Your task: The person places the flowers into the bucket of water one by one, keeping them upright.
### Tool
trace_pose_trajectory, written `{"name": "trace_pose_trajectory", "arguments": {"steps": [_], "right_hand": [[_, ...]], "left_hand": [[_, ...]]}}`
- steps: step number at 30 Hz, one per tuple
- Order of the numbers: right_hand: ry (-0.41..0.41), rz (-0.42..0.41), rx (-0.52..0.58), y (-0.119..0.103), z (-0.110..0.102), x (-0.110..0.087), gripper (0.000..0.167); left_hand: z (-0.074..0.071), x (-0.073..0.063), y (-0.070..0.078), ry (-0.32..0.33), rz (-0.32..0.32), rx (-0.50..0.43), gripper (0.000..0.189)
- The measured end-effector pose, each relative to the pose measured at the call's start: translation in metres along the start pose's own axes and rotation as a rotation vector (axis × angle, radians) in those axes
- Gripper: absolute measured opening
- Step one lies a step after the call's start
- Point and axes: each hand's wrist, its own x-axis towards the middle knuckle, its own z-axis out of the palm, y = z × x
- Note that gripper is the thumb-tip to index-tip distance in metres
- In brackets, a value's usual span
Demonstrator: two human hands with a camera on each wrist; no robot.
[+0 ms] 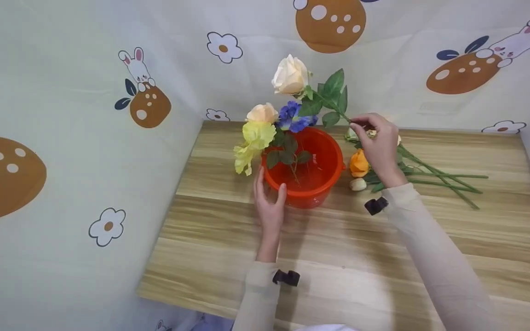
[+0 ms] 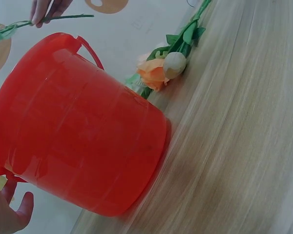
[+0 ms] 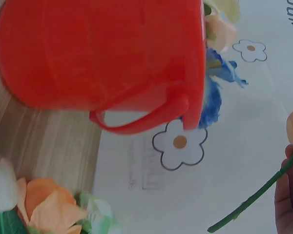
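Note:
My right hand (image 1: pixel 379 145) pinches the green stem of a cream-white rose (image 1: pixel 290 76) between thumb and fingers. The rose is held up above the back of a red bucket (image 1: pixel 308 198), its head pointing left; the stem's cut end (image 3: pixel 234 222) sticks out below the fingers in the right wrist view. At the bucket's near left side is my left hand (image 1: pixel 269 207), fingers extended along the wall and thumb by the rim. Inside the bucket stand a yellow-green flower (image 1: pixel 258 135), a peach rose (image 1: pixel 262 113) and a blue flower (image 1: pixel 293 117), their heads leaning over the rim.
Right of the bucket lie several loose flowers, among them an orange rose (image 1: pixel 359 163) and a white bud (image 1: pixel 358 185), with green stems (image 1: pixel 449 179) pointing right. The wooden table (image 1: pixel 210 230) meets a printed cloth wall (image 1: pixel 246 82) at the back and left.

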Motion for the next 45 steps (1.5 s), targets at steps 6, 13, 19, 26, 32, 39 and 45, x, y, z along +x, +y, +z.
{"name": "trace_pose_trajectory", "arguments": {"steps": [6,13,19,26,32,39,45], "right_hand": [[-0.033,0.004,0.024,-0.016,0.016,0.004,0.016],[-0.072,-0.001,0.067,-0.034,0.033,0.007,0.018],[-0.122,0.018,0.101,-0.046,0.045,0.007,0.017],[-0.171,0.034,0.092,-0.054,0.057,0.002,0.018],[-0.198,0.006,0.08,-0.052,0.066,-0.005,0.018],[-0.219,0.029,0.06,-0.045,0.076,-0.014,0.016],[-0.244,0.06,0.047,-0.04,0.081,-0.019,0.013]], "left_hand": [[-0.001,0.0,-0.002,0.004,-0.003,-0.002,0.068],[-0.001,-0.001,-0.001,0.008,0.019,0.013,0.067],[-0.001,0.0,-0.001,0.004,0.005,-0.011,0.068],[-0.001,-0.001,-0.001,0.006,0.015,-0.009,0.067],[-0.002,-0.002,0.0,0.002,-0.001,-0.005,0.068],[0.0,-0.002,0.003,0.011,-0.016,0.009,0.068],[0.0,-0.004,0.023,0.009,-0.01,-0.005,0.067]]}}
